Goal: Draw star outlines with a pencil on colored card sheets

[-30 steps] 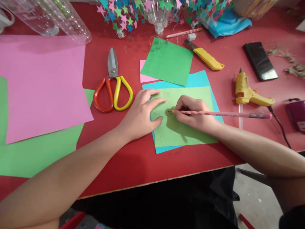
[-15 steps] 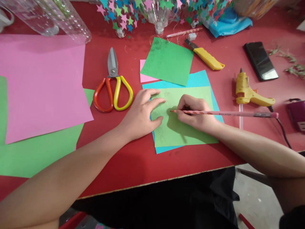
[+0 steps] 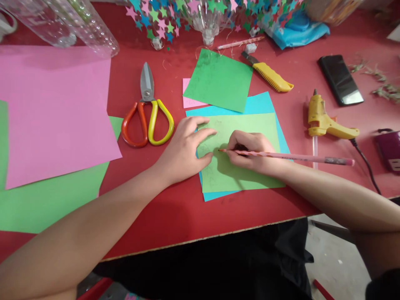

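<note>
My right hand (image 3: 251,152) is closed around a pink pencil (image 3: 300,157), its tip touching the light green paper (image 3: 250,181). Faint pencil marks show on the left part of that paper. My left hand (image 3: 189,150) lies with fingers apart on the paper's left edge, holding nothing. Beneath the light green sheet is a blue sheet (image 3: 259,102). A darker green sheet (image 3: 220,81) overlaps the blue one at the back, with a small pink piece (image 3: 190,102) partly under it.
Scissors (image 3: 147,106) lie left of the papers; large pink paper (image 3: 59,116) is farther left. A yellow cutter (image 3: 273,77), phone (image 3: 340,80) and glue gun (image 3: 328,123) lie to the right. Star strings (image 3: 162,21) and bottles (image 3: 90,29) stand behind.
My right hand and the pencil have shifted slightly left, and the pencil's eraser end has swung a little toward the table's front edge. My left hand stays in place.
</note>
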A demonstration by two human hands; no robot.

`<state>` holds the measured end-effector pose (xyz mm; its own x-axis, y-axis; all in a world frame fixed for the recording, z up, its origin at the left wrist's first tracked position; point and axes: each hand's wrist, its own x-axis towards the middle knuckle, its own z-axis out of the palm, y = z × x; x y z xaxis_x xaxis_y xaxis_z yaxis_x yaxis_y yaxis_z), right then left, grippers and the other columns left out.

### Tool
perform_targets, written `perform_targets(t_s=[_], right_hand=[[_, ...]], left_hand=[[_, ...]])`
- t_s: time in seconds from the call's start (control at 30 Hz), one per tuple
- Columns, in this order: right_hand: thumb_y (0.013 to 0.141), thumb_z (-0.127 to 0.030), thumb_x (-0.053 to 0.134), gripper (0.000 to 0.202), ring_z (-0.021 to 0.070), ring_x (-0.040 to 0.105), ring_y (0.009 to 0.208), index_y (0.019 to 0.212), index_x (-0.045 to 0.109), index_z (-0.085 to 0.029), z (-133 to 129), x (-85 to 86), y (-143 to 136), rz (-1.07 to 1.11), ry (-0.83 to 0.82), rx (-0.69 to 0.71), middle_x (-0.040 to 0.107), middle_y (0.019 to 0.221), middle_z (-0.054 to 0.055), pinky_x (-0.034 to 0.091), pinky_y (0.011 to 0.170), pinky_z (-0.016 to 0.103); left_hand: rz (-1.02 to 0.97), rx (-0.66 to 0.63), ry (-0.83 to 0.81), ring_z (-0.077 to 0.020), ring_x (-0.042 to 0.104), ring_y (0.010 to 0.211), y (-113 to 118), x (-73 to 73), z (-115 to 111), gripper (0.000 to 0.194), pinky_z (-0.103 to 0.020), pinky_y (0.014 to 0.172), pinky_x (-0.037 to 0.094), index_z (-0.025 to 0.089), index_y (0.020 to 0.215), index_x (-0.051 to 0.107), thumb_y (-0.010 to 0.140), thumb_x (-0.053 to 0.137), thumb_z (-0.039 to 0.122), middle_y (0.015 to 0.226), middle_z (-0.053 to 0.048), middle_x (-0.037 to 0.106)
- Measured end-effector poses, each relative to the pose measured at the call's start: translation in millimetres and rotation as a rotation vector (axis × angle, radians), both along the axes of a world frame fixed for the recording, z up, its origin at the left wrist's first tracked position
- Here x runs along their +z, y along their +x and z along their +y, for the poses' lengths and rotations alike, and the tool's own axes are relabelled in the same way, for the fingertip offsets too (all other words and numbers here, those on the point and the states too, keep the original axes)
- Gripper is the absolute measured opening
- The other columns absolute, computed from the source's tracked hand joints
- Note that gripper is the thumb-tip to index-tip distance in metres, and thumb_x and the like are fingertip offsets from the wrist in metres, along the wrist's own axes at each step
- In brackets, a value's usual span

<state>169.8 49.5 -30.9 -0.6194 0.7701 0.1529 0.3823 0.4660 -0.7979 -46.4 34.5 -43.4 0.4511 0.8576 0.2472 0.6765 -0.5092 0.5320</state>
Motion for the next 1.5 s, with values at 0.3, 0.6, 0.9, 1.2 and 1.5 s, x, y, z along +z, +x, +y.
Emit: perform_targets(t_s=[0.3,0.6,0.9,1.2,1.5], right_hand=[[0.079,-0.011,0.057,0.011,0.0048,0.041,0.052,0.075,0.049,-0.019,-0.1,-2.1,2.8,-0.016,0.009,0.034,0.049,0.062,-0.007,0.03,0.05,0.019],[0.083,-0.013,0.057,0.016,0.0057,0.044,0.053,0.073,0.047,-0.019,1.0,2.9,0.7,0.034,-0.061,0.042,0.05,0.062,-0.006,0.032,0.051,0.02],[0.082,-0.01,0.056,0.017,0.0058,0.042,0.054,0.072,0.046,-0.019,1.1,3.8,-0.2,0.04,-0.076,0.052,0.048,0.062,-0.006,0.032,0.052,0.021],[0.081,-0.011,0.058,0.016,0.0063,0.042,0.054,0.072,0.047,-0.019,2.5,0.9,0.5,0.06,-0.094,0.016,0.049,0.062,-0.006,0.031,0.051,0.021],[0.081,-0.011,0.058,0.016,0.0062,0.042,0.054,0.071,0.048,-0.019,2.0,2.5,0.2,0.077,-0.108,0.015,0.049,0.061,-0.006,0.031,0.05,0.02]], left_hand=[[0.007,0.0,0.01,-0.0307,0.046,0.128,-0.4,-0.9,0.2,0.036,-0.051,0.109,0.039,0.019,0.117,0.061,0.081,0.062,0.022,0.133,-0.013,0.051],[0.009,-0.001,0.022,-0.0313,0.046,0.128,0.3,-1.6,0.5,0.035,-0.051,0.108,0.04,0.016,0.116,0.062,0.082,0.061,0.022,0.131,-0.015,0.052],[0.006,0.004,0.009,-0.0305,0.046,0.129,-0.6,-1.2,0.2,0.035,-0.051,0.108,0.04,0.019,0.116,0.061,0.082,0.061,0.023,0.133,-0.013,0.051],[0.003,0.005,0.005,-0.0308,0.046,0.128,-0.2,-0.3,0.2,0.035,-0.051,0.109,0.039,0.019,0.116,0.061,0.081,0.061,0.021,0.132,-0.013,0.051],[-0.001,0.01,-0.01,-0.0305,0.045,0.129,0.1,0.0,0.0,0.035,-0.051,0.109,0.039,0.021,0.115,0.06,0.081,0.061,0.021,0.132,-0.012,0.05]])
